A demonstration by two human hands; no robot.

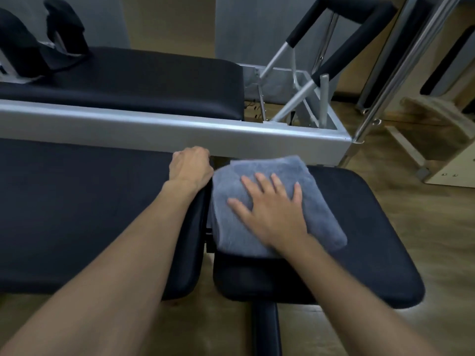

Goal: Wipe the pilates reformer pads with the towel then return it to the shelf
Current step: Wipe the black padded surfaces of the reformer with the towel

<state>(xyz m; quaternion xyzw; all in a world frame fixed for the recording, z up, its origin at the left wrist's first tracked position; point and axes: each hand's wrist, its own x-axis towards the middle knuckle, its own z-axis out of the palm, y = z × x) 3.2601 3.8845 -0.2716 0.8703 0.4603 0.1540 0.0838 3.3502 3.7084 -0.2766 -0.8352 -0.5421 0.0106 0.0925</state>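
Note:
A folded grey towel (pixel 270 201) lies on the smaller black pad (pixel 365 240) at the right. My right hand (pixel 270 209) rests flat on the towel with its fingers spread, pressing it onto the pad. My left hand (pixel 191 167) is curled over the far right corner of the large black pad (pixel 77 214), gripping its edge beside the towel. A narrow gap separates the two pads.
Behind runs the silver frame rail (pixel 180 129) of a second reformer with its black carriage pad (pixel 141 80), shoulder rests (pixel 64 29) and padded foot bar (pixel 341 27). Metal poles (pixel 401 68) and a wooden box (pixel 442 140) stand at the right on the wooden floor.

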